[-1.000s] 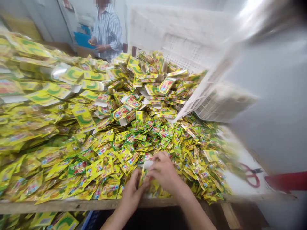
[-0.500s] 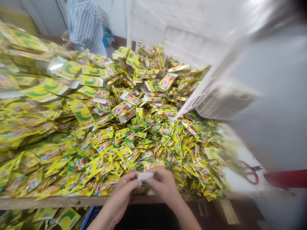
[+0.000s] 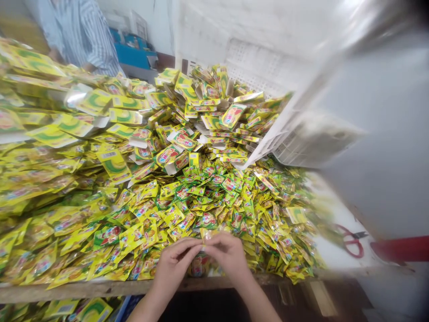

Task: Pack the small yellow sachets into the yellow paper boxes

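Both of my hands meet at the table's near edge, pinching the top end of a small printed carton (image 3: 199,267). My left hand (image 3: 176,263) is closed, its thumb and fingertips on the carton's upper edge from the left. From the right, my right hand (image 3: 230,256) closes on the same edge, fingertips nearly touching the left ones. The carton hangs upright below the fingers, its printed front partly visible. Around it lies a deep heap of small yellow and green candy sachets (image 3: 214,210). Behind these are piled yellow cartons (image 3: 182,138), many with white flaps standing open.
A tilted white plastic crate (image 3: 258,56) stands over the cartons. Red-handled scissors (image 3: 352,247) lie on the white tabletop (image 3: 330,219) at right, beside a red object (image 3: 402,248). Across the table stands a person in a striped shirt (image 3: 97,38). More packets (image 3: 89,311) lie below the edge.
The carton's white flap between my fingers has folded down out of sight, and my fingertips have come together over it. The person across the table has shifted left.
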`<move>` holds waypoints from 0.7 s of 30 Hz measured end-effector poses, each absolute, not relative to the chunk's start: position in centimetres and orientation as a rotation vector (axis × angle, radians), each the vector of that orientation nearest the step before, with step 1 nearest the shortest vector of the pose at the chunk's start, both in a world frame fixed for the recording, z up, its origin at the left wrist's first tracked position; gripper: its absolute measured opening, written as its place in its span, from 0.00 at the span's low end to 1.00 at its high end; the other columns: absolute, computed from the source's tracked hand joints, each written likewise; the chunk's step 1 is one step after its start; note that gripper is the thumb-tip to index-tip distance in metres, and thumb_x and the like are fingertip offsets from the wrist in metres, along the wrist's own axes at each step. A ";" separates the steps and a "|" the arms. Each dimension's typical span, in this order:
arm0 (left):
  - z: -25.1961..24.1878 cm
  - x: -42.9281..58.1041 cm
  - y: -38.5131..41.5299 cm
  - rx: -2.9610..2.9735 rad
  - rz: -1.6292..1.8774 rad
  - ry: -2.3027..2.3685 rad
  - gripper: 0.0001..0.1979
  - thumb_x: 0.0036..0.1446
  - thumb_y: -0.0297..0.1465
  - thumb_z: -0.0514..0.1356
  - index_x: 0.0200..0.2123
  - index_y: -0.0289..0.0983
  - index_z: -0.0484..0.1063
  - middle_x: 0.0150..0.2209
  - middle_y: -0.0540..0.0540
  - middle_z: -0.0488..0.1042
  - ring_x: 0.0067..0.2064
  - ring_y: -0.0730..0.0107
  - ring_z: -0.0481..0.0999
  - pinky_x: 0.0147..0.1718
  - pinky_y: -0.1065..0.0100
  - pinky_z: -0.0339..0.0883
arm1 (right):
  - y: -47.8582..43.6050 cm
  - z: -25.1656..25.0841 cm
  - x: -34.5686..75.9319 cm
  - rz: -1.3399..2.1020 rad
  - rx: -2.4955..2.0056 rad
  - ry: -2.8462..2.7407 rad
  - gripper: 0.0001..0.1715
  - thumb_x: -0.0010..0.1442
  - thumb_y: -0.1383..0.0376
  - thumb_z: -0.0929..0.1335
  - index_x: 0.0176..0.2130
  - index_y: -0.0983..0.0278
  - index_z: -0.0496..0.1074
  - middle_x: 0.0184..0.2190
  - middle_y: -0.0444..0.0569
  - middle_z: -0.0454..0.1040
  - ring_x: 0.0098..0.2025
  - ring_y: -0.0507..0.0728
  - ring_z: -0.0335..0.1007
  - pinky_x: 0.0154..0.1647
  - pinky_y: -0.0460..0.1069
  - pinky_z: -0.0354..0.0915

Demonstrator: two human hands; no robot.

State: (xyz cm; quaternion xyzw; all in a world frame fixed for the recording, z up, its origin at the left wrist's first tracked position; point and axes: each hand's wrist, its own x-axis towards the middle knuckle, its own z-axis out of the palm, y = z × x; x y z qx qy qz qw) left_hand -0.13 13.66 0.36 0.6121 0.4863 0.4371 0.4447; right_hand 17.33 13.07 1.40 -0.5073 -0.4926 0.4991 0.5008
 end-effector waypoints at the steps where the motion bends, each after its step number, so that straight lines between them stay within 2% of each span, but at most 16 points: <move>1: 0.2 -0.3 13.6 1.592 1.099 1.182 0.07 0.57 0.33 0.64 0.38 0.45 0.83 0.37 0.46 0.83 0.41 0.61 0.81 0.44 0.64 0.75 | 12.9 1.5 17.4 1.159 -1.220 -1.236 0.05 0.48 0.63 0.78 0.29 0.60 0.82 0.29 0.48 0.77 0.31 0.57 0.73 0.33 0.50 0.70; 5: -0.8 -1.4 12.8 1.804 1.098 1.086 0.13 0.56 0.30 0.65 0.45 0.48 0.80 0.44 0.45 0.82 0.47 0.59 0.80 0.49 0.62 0.74 | 11.3 1.7 17.7 0.988 -1.180 -1.409 0.03 0.53 0.65 0.75 0.32 0.57 0.82 0.32 0.49 0.77 0.37 0.59 0.74 0.40 0.52 0.69; 8: -1.4 -1.9 12.0 1.882 1.087 1.059 0.16 0.56 0.29 0.65 0.48 0.50 0.79 0.50 0.45 0.79 0.51 0.58 0.79 0.51 0.60 0.73 | 9.6 1.4 17.7 0.857 -1.129 -1.565 0.11 0.61 0.68 0.69 0.41 0.55 0.80 0.38 0.51 0.76 0.40 0.59 0.73 0.43 0.53 0.69; 10: -1.6 -1.9 11.6 1.890 1.092 1.028 0.16 0.58 0.28 0.63 0.48 0.50 0.79 0.50 0.45 0.79 0.50 0.59 0.79 0.50 0.61 0.74 | 9.0 1.4 17.7 0.816 -1.105 -1.632 0.13 0.63 0.69 0.66 0.44 0.56 0.78 0.40 0.53 0.75 0.42 0.59 0.71 0.44 0.54 0.69; 15: -0.8 -1.2 11.8 1.729 1.043 1.063 0.14 0.62 0.29 0.59 0.48 0.49 0.78 0.47 0.46 0.81 0.50 0.61 0.78 0.52 0.61 0.71 | 10.8 2.6 18.0 0.939 -1.244 -1.577 0.03 0.59 0.66 0.71 0.34 0.59 0.78 0.30 0.48 0.74 0.33 0.57 0.70 0.34 0.50 0.66; 21: 0.2 -0.9 13.4 1.513 0.961 1.087 0.12 0.61 0.33 0.61 0.46 0.47 0.80 0.44 0.45 0.82 0.47 0.60 0.79 0.49 0.62 0.72 | 13.5 3.2 17.9 1.022 -1.289 -1.514 0.04 0.53 0.67 0.74 0.27 0.61 0.79 0.27 0.47 0.75 0.30 0.56 0.69 0.32 0.49 0.64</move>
